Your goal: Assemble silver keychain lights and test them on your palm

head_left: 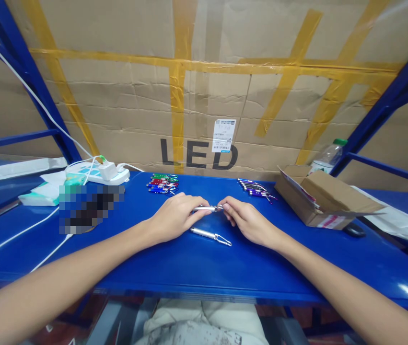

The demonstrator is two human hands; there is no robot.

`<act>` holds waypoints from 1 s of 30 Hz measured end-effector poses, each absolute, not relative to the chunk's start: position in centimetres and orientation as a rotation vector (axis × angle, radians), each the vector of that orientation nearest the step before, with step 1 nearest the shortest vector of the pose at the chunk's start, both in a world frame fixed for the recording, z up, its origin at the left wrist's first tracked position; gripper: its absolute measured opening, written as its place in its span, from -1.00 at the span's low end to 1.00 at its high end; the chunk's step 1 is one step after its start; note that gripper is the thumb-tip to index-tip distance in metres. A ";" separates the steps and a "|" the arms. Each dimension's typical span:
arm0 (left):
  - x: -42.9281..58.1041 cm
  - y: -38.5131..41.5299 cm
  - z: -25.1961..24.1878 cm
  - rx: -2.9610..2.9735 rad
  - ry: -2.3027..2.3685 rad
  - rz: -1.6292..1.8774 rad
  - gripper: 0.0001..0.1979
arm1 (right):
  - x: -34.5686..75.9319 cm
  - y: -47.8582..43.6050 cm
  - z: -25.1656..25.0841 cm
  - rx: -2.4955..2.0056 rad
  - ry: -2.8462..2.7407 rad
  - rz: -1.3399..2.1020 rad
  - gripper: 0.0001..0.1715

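Observation:
Between my two hands is a silver pen with a clip-like end, held level just above the blue table. My left hand pinches its left part between thumb and fingers. At the pen's right end, the fingertips of my right hand are closed on it. A second silver pen with a carabiner-style loop lies on the table just below my hands. Beyond my left hand lie several green, red and blue pens in a group. Past my right hand rest several dark blue, black and purple pens.
An open cardboard box stands at the right, with a dark object beside it and a green-capped bottle behind. Leftward are a white power strip, cables and a tissue pack. A large taped carton forms the back.

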State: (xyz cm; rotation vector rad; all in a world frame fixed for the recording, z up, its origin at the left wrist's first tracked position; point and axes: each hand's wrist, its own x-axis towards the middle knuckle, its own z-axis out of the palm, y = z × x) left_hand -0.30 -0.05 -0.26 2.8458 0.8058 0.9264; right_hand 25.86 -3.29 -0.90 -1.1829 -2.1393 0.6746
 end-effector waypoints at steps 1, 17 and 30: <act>-0.3 -0.1 -0.2 2.845 0.808 0.924 -0.70 | 25.8 -3.3 -0.9 -1.183 -2.125 0.683 -0.54; -0.4 -0.2 0.0 2.836 0.791 0.894 -0.72 | 25.8 -3.4 -1.1 -1.024 -2.150 0.789 -0.61; -0.4 -0.3 -0.2 2.845 0.710 0.923 -0.71 | 25.7 -3.5 -0.9 -1.025 -2.039 0.989 -0.56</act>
